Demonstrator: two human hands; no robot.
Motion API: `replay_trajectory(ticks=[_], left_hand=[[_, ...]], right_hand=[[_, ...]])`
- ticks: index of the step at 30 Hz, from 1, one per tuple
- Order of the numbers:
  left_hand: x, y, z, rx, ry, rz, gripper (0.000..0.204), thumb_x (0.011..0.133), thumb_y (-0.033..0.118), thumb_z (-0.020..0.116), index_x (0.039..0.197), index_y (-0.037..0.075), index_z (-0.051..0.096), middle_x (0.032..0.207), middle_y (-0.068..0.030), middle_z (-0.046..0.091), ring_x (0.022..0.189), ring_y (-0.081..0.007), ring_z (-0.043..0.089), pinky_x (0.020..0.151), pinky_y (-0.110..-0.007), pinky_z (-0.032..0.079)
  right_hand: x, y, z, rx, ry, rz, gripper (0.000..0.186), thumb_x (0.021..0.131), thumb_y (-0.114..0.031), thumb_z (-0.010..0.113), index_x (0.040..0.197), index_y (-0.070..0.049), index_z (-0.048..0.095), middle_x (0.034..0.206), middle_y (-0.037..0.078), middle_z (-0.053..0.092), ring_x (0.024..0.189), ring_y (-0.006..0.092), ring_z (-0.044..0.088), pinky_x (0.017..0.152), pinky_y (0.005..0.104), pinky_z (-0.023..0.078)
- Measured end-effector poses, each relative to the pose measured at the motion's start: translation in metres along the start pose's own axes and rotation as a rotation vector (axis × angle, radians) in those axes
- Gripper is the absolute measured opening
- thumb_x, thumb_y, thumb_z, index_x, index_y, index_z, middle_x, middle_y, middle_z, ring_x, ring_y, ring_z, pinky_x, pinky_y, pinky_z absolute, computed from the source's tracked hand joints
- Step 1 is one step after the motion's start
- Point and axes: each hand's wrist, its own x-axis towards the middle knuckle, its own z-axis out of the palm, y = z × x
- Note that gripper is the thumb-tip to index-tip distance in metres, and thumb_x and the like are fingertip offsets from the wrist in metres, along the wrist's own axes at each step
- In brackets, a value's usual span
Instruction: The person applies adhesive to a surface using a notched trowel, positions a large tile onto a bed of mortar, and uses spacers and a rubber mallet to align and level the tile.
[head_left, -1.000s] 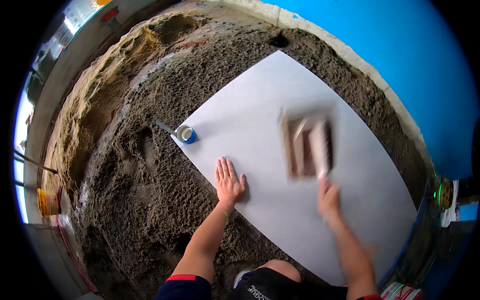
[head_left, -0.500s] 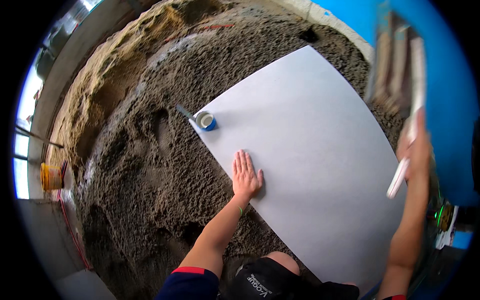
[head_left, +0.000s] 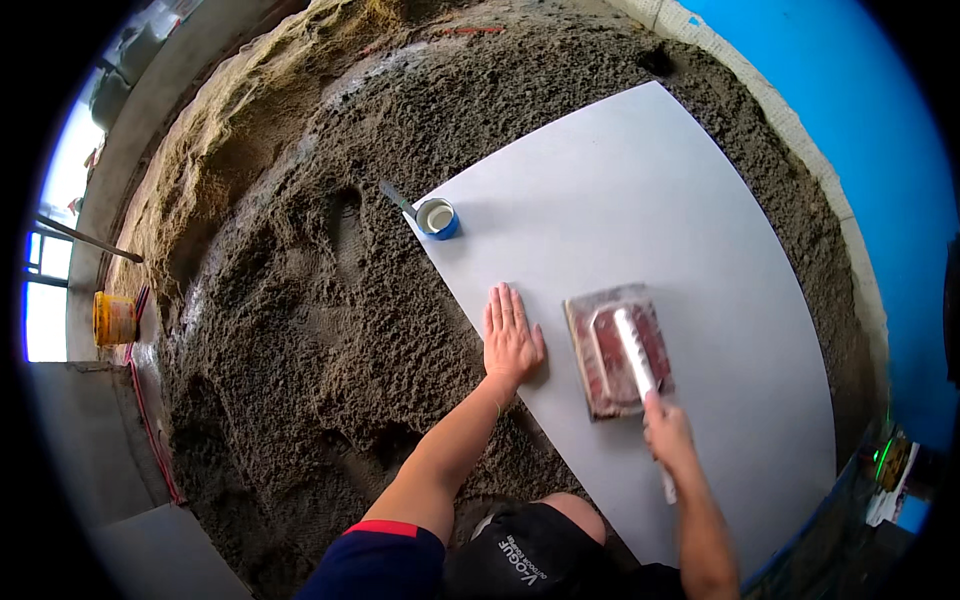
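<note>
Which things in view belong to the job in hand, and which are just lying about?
In the job:
white-handled tool with reddish rectangular head, in the right hand
large flat pale-grey slab, under the left hand
coarse grey-brown bed around it

Apparently lying about:
small round blue tin, unheld at the slab's corner
yellow-orange bucket, far left

L sleeve [head_left: 375, 565]: short, dk. navy, w/ red trim band [head_left: 387, 528] at cuff. Lwr. garment [head_left: 520, 560]: blk., w/ wht. printed lettering on thigh panel; knee [head_left: 578, 515] exposed past hem. Shoe [head_left: 484, 523]: lt.-coloured edge vis., remainder hidden. L hand [head_left: 512, 345], R hand [head_left: 668, 435], forearms: bare.
</note>
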Motion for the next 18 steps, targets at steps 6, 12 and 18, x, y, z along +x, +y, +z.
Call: replay_trajectory(ticks=[6, 12, 18], left_hand=[[-0.001, -0.009, -0.001, 0.02, 0.015, -0.024, 0.076, 0.091, 0.032, 0.044, 0.149, -0.01, 0.019, 0.158, -0.0271, 0.013, 0.149, -0.0401, 0.007, 0.121, -0.047, 0.008], [-0.004, -0.003, 0.0, -0.012, 0.014, -0.085, 0.078, 0.089, 0.031, 0.045, 0.149, -0.011, 0.017, 0.158, -0.0279, 0.012, 0.149, -0.0406, 0.007, 0.121, -0.048, 0.008], [0.005, -0.007, -0.008, -0.022, 0.041, -0.133, 0.077, 0.088, 0.028, 0.045, 0.149, -0.011, 0.018, 0.158, -0.0281, 0.013, 0.148, -0.0413, 0.008, 0.121, -0.048, 0.007]], right_hand=[[-0.025, -0.176, -0.068, 0.233, 0.142, -0.335, 0.059, 0.098, -0.061, 0.042, 0.064, -0.013, 0.044, 0.05, -0.005, 0.036, 0.038, 0.0048, 0.035, 0.037, 0.0224, 0.027], [0.021, -0.203, -0.04, 0.348, 0.556, -0.618, 0.058, 0.1, -0.061, 0.036, 0.065, -0.015, 0.038, 0.053, -0.004, 0.036, 0.042, 0.009, 0.036, 0.04, 0.0256, 0.028], [0.021, 0.03, 0.021, -0.328, 0.033, -0.332, 0.053, 0.097, -0.048, 0.049, 0.093, 0.002, 0.066, 0.078, 0.025, 0.065, 0.076, 0.04, 0.065, 0.07, 0.0468, 0.049]])
